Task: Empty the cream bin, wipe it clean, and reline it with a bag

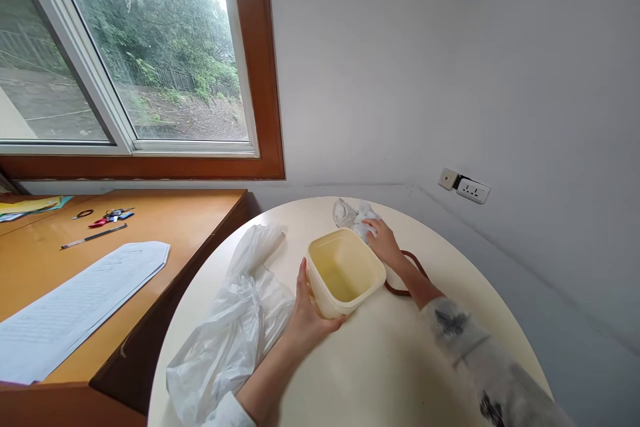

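Note:
A pale yellow square plastic container (pixel 327 297), with no lid on it and nothing to be seen inside, is tilted a little above the round table. My left hand (pixel 307 320) grips it by the near left side, thumb and fingers around the wall. Behind it lies a small crumpled clear plastic bag (pixel 345 213). My right hand (pixel 384 241) reaches over that bag with its fingers apart, the fingertips at its right edge. Under my right forearm runs a brown cord loop (pixel 417 261). To the left, a large white plastic bag (pixel 240 313) is spread beside my left arm.
The round cream table (pixel 380 373) stands against the wall. A wooden desk (pixel 185 213) on the left bears paper sheets (pixel 85 307), a pen (pixel 94 237), keys (pixel 113 216) and a black band (pixel 84 213). A wall socket (pixel 473 191) is at the right.

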Demonstrator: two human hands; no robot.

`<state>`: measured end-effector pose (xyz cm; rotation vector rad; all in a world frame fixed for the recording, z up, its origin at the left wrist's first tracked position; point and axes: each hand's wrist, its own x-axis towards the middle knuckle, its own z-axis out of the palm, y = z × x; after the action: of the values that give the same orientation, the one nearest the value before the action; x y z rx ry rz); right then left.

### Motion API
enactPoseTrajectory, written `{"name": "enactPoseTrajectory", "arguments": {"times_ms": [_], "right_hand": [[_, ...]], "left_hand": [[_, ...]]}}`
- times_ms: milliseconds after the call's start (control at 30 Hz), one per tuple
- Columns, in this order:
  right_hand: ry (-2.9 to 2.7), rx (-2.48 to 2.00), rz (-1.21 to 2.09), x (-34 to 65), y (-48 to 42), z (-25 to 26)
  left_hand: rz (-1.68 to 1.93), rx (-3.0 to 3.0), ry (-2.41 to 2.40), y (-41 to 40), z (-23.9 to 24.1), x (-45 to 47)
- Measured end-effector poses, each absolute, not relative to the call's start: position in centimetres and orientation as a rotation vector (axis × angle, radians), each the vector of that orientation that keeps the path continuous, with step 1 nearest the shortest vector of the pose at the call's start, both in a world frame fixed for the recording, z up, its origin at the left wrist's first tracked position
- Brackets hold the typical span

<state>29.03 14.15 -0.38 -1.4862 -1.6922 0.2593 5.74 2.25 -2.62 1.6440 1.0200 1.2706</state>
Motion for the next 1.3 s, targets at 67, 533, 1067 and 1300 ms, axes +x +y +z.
{"name": "enactPoseTrajectory", "arguments": {"times_ms": [67, 533, 1067, 1300], "right_hand": [[-1.775, -1.557, 0.245, 29.1, 16.8, 0.0], [-2.029, -1.962, 0.165, 29.0, 21.5, -1.6], [-2.060, -1.976, 0.081, 29.1, 20.8, -1.9], [-2.066, -1.969, 0.072, 29.1, 20.4, -2.0]], "left_hand": [[1.272, 1.654, 1.016, 2.5, -3.1, 5.7], [1.278, 1.705, 0.988, 3.1, -4.1, 5.1], [1.328, 1.689, 0.950, 3.4, -4.4, 5.3], [1.325, 1.688, 0.935, 3.2, -4.2, 5.2]]}}
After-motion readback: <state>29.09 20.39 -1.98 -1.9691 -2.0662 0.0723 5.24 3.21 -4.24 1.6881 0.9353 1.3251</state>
